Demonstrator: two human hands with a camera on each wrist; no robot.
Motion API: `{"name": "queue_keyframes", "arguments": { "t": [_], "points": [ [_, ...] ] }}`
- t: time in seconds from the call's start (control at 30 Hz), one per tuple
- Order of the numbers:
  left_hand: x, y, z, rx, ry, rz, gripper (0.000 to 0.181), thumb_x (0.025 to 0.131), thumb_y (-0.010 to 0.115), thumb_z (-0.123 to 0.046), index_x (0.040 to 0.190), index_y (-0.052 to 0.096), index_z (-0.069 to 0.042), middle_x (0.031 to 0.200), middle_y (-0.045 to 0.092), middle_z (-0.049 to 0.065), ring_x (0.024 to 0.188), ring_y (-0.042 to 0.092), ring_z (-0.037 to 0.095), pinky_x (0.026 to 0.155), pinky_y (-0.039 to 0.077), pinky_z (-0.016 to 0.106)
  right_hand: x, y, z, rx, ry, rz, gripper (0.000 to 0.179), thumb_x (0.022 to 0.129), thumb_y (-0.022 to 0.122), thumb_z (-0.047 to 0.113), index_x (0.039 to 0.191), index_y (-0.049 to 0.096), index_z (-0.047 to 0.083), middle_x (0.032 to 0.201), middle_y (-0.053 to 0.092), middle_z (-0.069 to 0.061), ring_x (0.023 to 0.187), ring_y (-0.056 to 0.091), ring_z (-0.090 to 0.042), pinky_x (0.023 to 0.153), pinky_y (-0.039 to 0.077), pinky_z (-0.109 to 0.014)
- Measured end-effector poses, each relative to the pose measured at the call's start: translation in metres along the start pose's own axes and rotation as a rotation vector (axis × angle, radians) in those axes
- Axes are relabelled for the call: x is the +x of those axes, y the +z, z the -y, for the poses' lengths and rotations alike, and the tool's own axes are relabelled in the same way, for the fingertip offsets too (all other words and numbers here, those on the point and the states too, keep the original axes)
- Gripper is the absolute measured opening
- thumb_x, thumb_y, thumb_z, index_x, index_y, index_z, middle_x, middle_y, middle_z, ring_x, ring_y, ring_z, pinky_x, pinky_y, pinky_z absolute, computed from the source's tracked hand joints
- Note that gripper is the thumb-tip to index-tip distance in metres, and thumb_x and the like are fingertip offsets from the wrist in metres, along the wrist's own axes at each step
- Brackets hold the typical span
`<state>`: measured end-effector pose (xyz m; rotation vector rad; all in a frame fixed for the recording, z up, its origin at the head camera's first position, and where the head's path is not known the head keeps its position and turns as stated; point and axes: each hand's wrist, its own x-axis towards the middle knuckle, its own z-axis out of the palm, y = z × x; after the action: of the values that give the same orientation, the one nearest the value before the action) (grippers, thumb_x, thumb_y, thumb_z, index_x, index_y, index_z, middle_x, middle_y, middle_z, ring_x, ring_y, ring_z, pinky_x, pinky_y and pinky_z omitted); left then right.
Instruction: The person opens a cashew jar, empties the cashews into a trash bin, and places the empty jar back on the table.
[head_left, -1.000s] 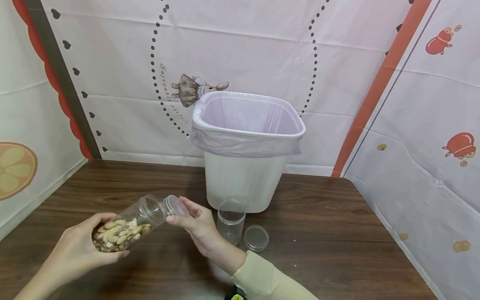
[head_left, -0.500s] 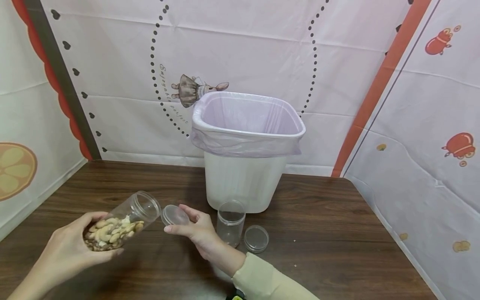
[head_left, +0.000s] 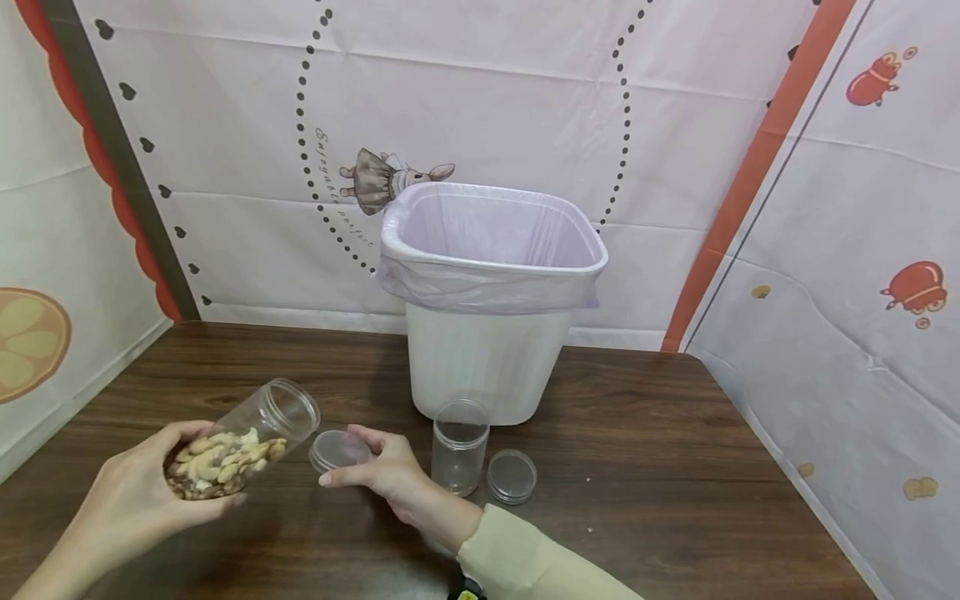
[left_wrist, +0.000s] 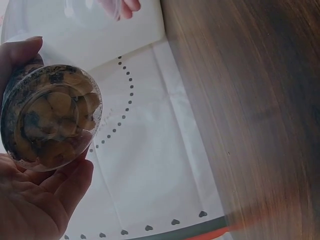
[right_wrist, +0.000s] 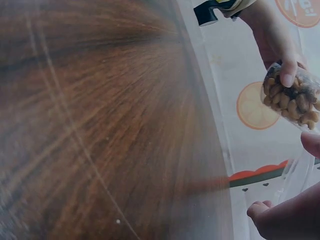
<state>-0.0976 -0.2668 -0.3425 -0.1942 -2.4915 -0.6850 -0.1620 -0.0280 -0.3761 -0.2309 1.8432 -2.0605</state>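
My left hand grips the lower part of a clear plastic jar, tilted with its open mouth up and to the right. Cashews and darker bits fill about its lower half; the left wrist view shows them through the jar's base. Just right of the mouth, my right hand pinches a clear round lid between thumb and fingers, apart from the jar and above the table. In the right wrist view the lid shows edge-on beside the jar of nuts.
A second clear jar, uncovered, stands upright before a white bin with a pale purple liner. Another clear lid lies right of it on the dark wooden table. Printed cloth hangs behind and at both sides.
The lid in my right hand has moved down and left, away from the jar's mouth, and turned flatter. My left hand has drawn the jar slightly left.
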Motion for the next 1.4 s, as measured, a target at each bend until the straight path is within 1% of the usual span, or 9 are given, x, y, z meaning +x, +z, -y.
{"name": "queue_keyframes", "arguments": {
  "t": [0.27,0.5,0.63,0.77,0.93,1.03,1.13,1.23,1.4],
  "points": [
    [0.002,0.0,-0.001,0.002,-0.003,0.003,0.08,0.037,0.092,-0.033,0.105,0.059,-0.009,0.093,0.065,0.011,0.072,0.04,-0.015,0.052,0.036,0.02,0.003,0.002,-0.004,-0.108,0.031,-0.026,0.065,0.062,0.077,-0.004,0.123,0.055,-0.001,0.128,0.055,-0.009,0.115,0.051,-0.016,0.102,0.036,-0.036],
    [0.001,0.002,-0.003,-0.014,0.009,-0.008,0.08,0.036,0.092,-0.033,0.104,0.059,-0.01,0.091,0.065,0.009,0.072,0.042,-0.014,0.054,0.033,0.012,0.004,0.001,-0.005,-0.181,0.039,-0.05,0.066,0.059,0.078,-0.004,0.121,0.056,-0.001,0.124,0.058,-0.008,0.109,0.054,-0.015,0.099,0.039,-0.034],
    [0.002,0.002,-0.004,-0.01,0.005,0.008,0.079,0.037,0.092,-0.033,0.105,0.059,-0.009,0.092,0.065,0.009,0.071,0.042,-0.014,0.053,0.036,0.017,0.004,0.0,-0.006,-0.21,0.041,-0.047,0.068,0.058,0.078,-0.006,0.122,0.056,0.0,0.121,0.06,-0.007,0.107,0.056,-0.017,0.098,0.04,-0.035],
    [0.002,0.003,-0.005,-0.005,0.005,0.019,0.08,0.037,0.092,-0.034,0.105,0.059,-0.009,0.091,0.065,0.01,0.071,0.042,-0.012,0.052,0.037,0.021,0.004,0.0,-0.008,-0.236,0.042,-0.043,0.07,0.056,0.078,-0.008,0.122,0.055,-0.001,0.12,0.061,-0.008,0.11,0.055,-0.02,0.1,0.038,-0.037],
    [0.002,0.005,-0.006,-0.011,0.009,0.016,0.08,0.036,0.092,-0.033,0.105,0.059,-0.01,0.09,0.065,0.01,0.07,0.043,-0.011,0.052,0.037,0.022,0.007,0.0,-0.009,-0.261,0.052,-0.048,0.072,0.055,0.077,-0.011,0.122,0.055,-0.002,0.125,0.058,-0.008,0.114,0.051,-0.022,0.102,0.036,-0.04],
    [0.002,0.005,-0.007,-0.018,0.012,0.013,0.079,0.037,0.093,-0.033,0.104,0.059,-0.011,0.09,0.065,0.008,0.07,0.043,-0.011,0.053,0.037,0.02,0.008,0.001,-0.01,-0.285,0.051,-0.053,0.074,0.053,0.077,-0.012,0.123,0.054,-0.002,0.126,0.057,-0.008,0.112,0.052,-0.021,0.101,0.037,-0.038],
    [0.002,0.005,-0.007,-0.024,0.02,0.002,0.079,0.036,0.093,-0.033,0.104,0.059,-0.011,0.089,0.065,0.007,0.071,0.044,-0.011,0.054,0.035,0.016,0.01,0.002,-0.01,-0.315,0.051,-0.055,0.077,0.051,0.077,-0.014,0.123,0.054,-0.001,0.123,0.059,-0.008,0.106,0.054,-0.017,0.099,0.039,-0.035],
    [0.002,0.005,-0.007,-0.026,0.027,-0.01,0.079,0.035,0.093,-0.033,0.103,0.06,-0.011,0.088,0.065,0.007,0.07,0.044,-0.011,0.055,0.034,0.013,0.01,0.003,-0.011,-0.338,0.047,-0.05,0.077,0.05,0.076,-0.015,0.123,0.055,-0.001,0.121,0.06,-0.007,0.106,0.054,-0.017,0.098,0.04,-0.033],
    [0.002,0.006,-0.007,-0.024,0.02,0.002,0.079,0.036,0.093,-0.033,0.104,0.059,-0.011,0.09,0.065,0.007,0.07,0.044,-0.011,0.054,0.035,0.016,0.01,0.003,-0.01,-0.352,0.02,-0.046,0.072,0.051,0.075,-0.016,0.119,0.057,-0.003,0.119,0.062,-0.008,0.112,0.053,-0.018,0.098,0.04,-0.032]
  ]
}}
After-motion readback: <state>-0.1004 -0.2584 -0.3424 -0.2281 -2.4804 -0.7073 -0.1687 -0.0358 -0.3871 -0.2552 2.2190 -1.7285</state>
